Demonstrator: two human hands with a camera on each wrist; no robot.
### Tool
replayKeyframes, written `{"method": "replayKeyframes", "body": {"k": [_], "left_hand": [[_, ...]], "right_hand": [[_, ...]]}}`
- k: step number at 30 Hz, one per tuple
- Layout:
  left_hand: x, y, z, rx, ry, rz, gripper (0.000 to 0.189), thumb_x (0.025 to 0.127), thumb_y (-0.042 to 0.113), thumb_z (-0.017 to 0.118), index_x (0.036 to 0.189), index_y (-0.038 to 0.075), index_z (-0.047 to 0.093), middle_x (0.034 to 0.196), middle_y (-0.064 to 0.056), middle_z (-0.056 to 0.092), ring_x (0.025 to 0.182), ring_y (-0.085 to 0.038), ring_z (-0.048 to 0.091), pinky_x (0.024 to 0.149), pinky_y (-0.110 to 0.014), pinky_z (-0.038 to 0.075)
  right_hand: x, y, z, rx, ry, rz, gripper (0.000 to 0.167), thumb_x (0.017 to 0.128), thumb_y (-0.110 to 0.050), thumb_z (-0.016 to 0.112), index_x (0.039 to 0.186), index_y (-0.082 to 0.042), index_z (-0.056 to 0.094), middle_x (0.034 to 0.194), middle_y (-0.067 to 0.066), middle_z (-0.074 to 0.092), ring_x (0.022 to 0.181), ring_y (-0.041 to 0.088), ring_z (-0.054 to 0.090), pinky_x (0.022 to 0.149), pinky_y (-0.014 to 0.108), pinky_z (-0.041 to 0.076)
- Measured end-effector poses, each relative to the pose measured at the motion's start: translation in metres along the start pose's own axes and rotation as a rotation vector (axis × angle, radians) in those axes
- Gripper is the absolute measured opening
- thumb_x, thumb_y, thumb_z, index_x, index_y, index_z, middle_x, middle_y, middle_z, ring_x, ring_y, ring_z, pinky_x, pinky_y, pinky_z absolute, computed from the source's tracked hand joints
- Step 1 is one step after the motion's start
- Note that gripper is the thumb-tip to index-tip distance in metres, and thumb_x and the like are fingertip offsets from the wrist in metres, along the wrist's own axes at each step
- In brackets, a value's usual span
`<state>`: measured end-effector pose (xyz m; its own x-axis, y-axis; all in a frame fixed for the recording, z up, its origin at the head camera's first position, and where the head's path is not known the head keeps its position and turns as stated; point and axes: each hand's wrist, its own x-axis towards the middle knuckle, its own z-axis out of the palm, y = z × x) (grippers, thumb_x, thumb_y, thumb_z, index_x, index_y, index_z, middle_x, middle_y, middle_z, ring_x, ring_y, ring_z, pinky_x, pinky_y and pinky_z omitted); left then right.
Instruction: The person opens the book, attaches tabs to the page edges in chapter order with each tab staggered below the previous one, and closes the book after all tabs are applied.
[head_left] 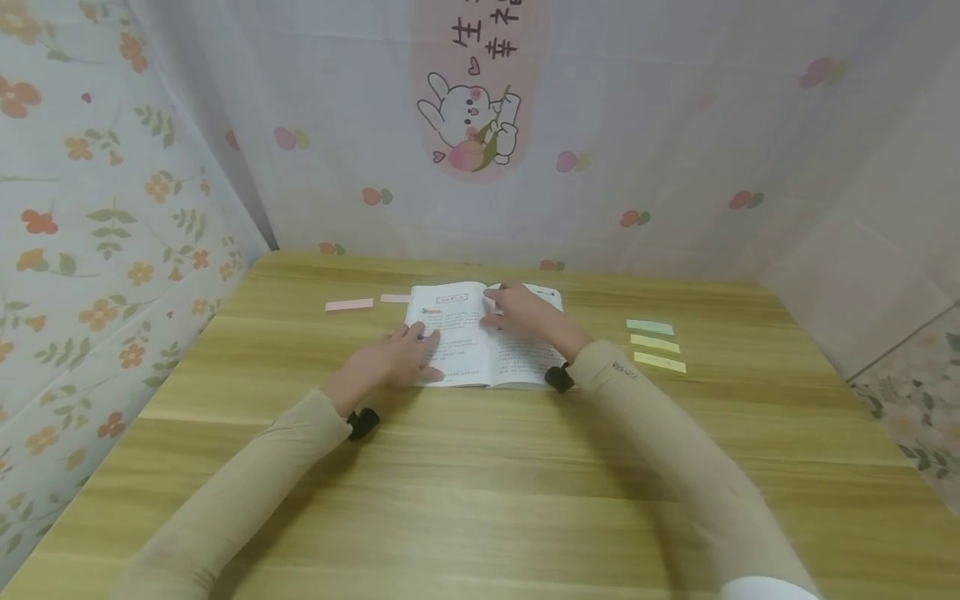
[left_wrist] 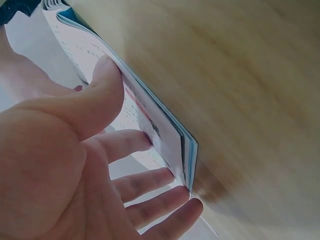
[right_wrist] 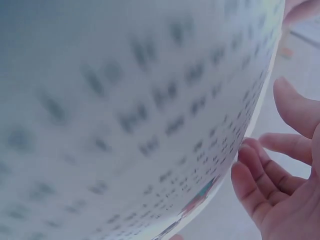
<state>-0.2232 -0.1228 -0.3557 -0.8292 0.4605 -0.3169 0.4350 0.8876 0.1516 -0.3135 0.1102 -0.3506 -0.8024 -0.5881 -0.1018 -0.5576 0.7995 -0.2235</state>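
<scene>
An open book (head_left: 459, 354) with printed white pages lies flat at the middle of the table. My left hand (head_left: 399, 357) rests at its left edge; in the left wrist view the thumb (left_wrist: 107, 85) lies on the page and the other fingers are loosely extended along the edge. Over the right page, close to the spine, is my right hand (head_left: 521, 313). The right wrist view has a curved page (right_wrist: 150, 115) filling most of it, with the right fingertips (right_wrist: 242, 177) against its edge and the thumb apart from it.
Two pink paper strips (head_left: 348, 305) lie left of the book, one close to its edge. To the right are a green strip (head_left: 650, 327) and two yellow strips (head_left: 656, 343). Patterned cloth (head_left: 337, 150) hangs behind the wooden table (head_left: 465, 492).
</scene>
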Motion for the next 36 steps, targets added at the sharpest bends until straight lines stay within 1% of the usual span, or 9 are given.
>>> {"method": "replayKeyframes", "body": {"k": [2, 4, 8, 11, 17, 25, 32, 34, 36], "left_hand": [[-0.001, 0.000, 0.001, 0.004, 0.000, 0.000, 0.075, 0.105, 0.047, 0.048, 0.159, 0.001, 0.023, 0.160, -0.031, 0.019, 0.146, -0.049, 0.022, 0.116, -0.060, 0.026], [-0.001, -0.001, 0.002, 0.006, 0.000, -0.003, 0.075, 0.105, 0.047, 0.048, 0.159, 0.001, 0.022, 0.160, -0.031, 0.019, 0.146, -0.050, 0.021, 0.116, -0.061, 0.026], [-0.001, 0.000, 0.001, 0.007, -0.001, -0.003, 0.076, 0.105, 0.047, 0.048, 0.159, 0.001, 0.022, 0.160, -0.032, 0.018, 0.145, -0.051, 0.021, 0.116, -0.060, 0.026], [-0.002, 0.001, 0.000, 0.005, -0.002, -0.006, 0.076, 0.105, 0.047, 0.048, 0.159, 0.001, 0.022, 0.160, -0.032, 0.018, 0.145, -0.051, 0.021, 0.116, -0.060, 0.026], [-0.002, 0.002, -0.001, 0.000, -0.003, -0.005, 0.076, 0.105, 0.047, 0.048, 0.159, 0.001, 0.021, 0.160, -0.032, 0.018, 0.145, -0.052, 0.020, 0.116, -0.060, 0.026], [-0.002, 0.002, -0.003, 0.011, 0.008, 0.003, 0.073, 0.106, 0.047, 0.046, 0.160, 0.002, 0.023, 0.160, -0.031, 0.019, 0.146, -0.050, 0.021, 0.116, -0.059, 0.025], [-0.002, 0.005, -0.006, -0.017, -0.016, 0.011, 0.068, 0.107, 0.045, 0.043, 0.161, 0.008, 0.023, 0.161, -0.028, 0.019, 0.146, -0.050, 0.021, 0.117, -0.060, 0.024], [-0.002, 0.005, -0.005, -0.024, -0.028, 0.005, 0.069, 0.107, 0.045, 0.043, 0.161, 0.009, 0.022, 0.162, -0.029, 0.017, 0.146, -0.051, 0.019, 0.117, -0.061, 0.023], [0.000, 0.006, -0.005, -0.022, -0.029, 0.002, 0.069, 0.107, 0.045, 0.044, 0.161, 0.008, 0.022, 0.162, -0.029, 0.016, 0.147, -0.051, 0.017, 0.117, -0.062, 0.022]], "right_hand": [[0.006, 0.002, 0.000, 0.018, -0.021, 0.026, 0.061, 0.103, -0.033, 0.060, 0.150, 0.002, 0.043, 0.144, 0.027, 0.048, 0.134, 0.038, 0.045, 0.111, 0.047, 0.038], [0.010, 0.005, 0.000, 0.042, -0.037, 0.049, 0.066, 0.103, -0.033, 0.059, 0.155, 0.000, 0.036, 0.147, 0.029, 0.044, 0.132, 0.038, 0.047, 0.110, 0.048, 0.039], [0.016, 0.008, 0.002, 0.080, -0.050, 0.072, 0.068, 0.104, -0.034, 0.058, 0.158, -0.002, 0.030, 0.146, 0.029, 0.044, 0.125, 0.036, 0.052, 0.105, 0.047, 0.044], [0.018, 0.009, 0.002, 0.098, -0.067, 0.094, 0.069, 0.105, -0.037, 0.055, 0.159, -0.005, 0.027, 0.151, 0.031, 0.038, 0.131, 0.038, 0.048, 0.108, 0.050, 0.041], [0.020, 0.008, 0.002, 0.081, -0.112, 0.113, 0.068, 0.106, -0.042, 0.049, 0.160, -0.008, 0.026, 0.156, 0.031, 0.030, 0.143, 0.042, 0.033, 0.114, 0.054, 0.033], [0.024, 0.004, 0.005, 0.001, -0.183, 0.123, 0.069, 0.108, -0.043, 0.041, 0.162, -0.008, 0.017, 0.159, 0.030, 0.023, 0.148, 0.042, 0.025, 0.119, 0.052, 0.025], [0.026, 0.000, 0.009, 0.006, -0.181, 0.154, 0.067, 0.107, -0.038, 0.044, 0.161, -0.006, 0.021, 0.159, 0.032, 0.021, 0.147, 0.044, 0.025, 0.118, 0.053, 0.027], [0.027, 0.000, 0.011, -0.018, -0.162, 0.148, 0.066, 0.106, -0.038, 0.046, 0.159, -0.005, 0.027, 0.157, 0.031, 0.028, 0.145, 0.042, 0.031, 0.116, 0.052, 0.031], [0.027, -0.001, 0.011, -0.043, -0.135, 0.127, 0.058, 0.105, -0.036, 0.050, 0.152, -0.003, 0.042, 0.145, 0.027, 0.046, 0.133, 0.037, 0.047, 0.110, 0.046, 0.041]]}}
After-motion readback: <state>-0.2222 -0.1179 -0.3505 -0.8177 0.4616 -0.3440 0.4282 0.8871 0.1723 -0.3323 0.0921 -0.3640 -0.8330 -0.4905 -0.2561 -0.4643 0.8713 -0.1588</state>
